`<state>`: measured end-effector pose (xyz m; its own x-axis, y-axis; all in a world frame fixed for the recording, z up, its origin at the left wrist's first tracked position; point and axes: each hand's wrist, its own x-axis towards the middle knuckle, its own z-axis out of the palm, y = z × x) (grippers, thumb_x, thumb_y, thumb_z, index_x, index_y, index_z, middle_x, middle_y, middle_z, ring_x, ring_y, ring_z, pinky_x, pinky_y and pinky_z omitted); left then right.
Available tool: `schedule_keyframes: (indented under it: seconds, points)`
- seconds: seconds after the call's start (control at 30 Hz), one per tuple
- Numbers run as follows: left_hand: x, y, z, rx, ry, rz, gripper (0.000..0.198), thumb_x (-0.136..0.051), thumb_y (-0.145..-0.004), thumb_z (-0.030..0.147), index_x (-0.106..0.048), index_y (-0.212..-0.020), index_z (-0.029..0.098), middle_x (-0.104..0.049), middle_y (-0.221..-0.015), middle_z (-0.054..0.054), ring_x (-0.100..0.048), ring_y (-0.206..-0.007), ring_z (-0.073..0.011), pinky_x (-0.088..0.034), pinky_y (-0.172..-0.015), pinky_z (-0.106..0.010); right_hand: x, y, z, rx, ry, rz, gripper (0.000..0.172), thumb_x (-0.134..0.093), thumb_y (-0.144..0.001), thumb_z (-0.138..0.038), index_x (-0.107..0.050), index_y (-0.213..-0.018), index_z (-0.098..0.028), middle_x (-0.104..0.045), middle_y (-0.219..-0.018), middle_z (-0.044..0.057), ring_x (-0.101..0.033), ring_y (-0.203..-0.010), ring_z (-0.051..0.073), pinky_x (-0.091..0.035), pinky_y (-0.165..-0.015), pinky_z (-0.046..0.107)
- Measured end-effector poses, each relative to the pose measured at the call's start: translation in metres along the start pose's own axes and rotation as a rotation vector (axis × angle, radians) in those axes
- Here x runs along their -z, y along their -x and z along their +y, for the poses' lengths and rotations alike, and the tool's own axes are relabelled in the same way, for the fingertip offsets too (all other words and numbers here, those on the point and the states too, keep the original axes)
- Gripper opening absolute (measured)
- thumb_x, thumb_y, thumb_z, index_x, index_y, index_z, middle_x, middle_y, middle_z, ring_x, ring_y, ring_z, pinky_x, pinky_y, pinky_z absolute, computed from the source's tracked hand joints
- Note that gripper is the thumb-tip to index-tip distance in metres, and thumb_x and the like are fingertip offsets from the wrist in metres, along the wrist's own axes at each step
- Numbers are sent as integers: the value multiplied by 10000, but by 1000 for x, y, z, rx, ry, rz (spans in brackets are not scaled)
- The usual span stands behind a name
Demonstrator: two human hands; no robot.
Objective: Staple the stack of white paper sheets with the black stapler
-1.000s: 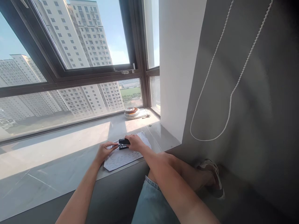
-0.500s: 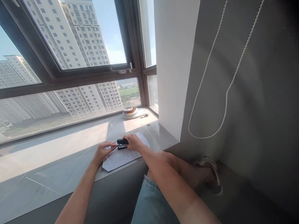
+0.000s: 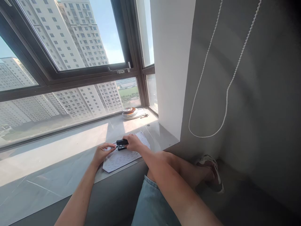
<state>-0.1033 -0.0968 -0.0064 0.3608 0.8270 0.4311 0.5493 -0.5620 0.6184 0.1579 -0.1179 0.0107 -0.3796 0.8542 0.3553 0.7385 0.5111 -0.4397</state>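
My right hand (image 3: 133,142) is wrapped around the back of a black stapler (image 3: 122,142), whose upper arm is raised apart from its base. A thin metallic part shows between the two halves. At the stapler's front end, the thumb and fingers of my left hand (image 3: 103,153) are pinched together. A small shiny piece seems to be between those fingertips, too small to name. Under the stapler and both hands lie printed paper sheets (image 3: 122,161), close to the front edge of the windowsill.
The pale windowsill (image 3: 58,166) runs along a dark-framed window. Near its far corner sit a stack of round plate-like things (image 3: 130,113), a small chain-like item (image 3: 144,116) and a tiny grey piece (image 3: 148,125). A beaded blind cord (image 3: 227,103) hangs at right.
The view has shifted slightly. My hands, the stapler and the sheets keep nearly the same arrangement, with my left fingertips still at the stapler's front.
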Motion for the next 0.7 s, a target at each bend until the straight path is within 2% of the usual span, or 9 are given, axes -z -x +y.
schedule_keyframes:
  seconds: [0.37,0.53,0.7]
  points:
    - [1,0,-5,-9,-10,-17,324,-784,-792,568,-827,-898,265,-806,-1002,-84,-716,-877,-257,-496,-724,-359,-1,-3,3,-48,-33,35,342,-737,-777,-212,-713,-1113,-269,-736,-1027,38,-642,-1023,247,-399,-830,301]
    - [2,0,-2,-34,-9,-4,337,-772,-805,571,-824,-898,251,-805,-1007,-88,-713,-926,-266,-514,-728,-354,4,-3,1,-106,-114,42,375,-779,-751,-223,-745,-1119,-289,-750,-997,16,-660,-961,222,-437,-786,275]
    - [4,1,4,-14,33,20,305,-758,-838,541,-823,-923,256,-798,-1072,-92,-719,-999,-286,-538,-801,-384,14,-3,8,-165,-242,80,406,-802,-723,-197,-764,-1118,-280,-763,-983,7,-666,-964,208,-469,-772,259]
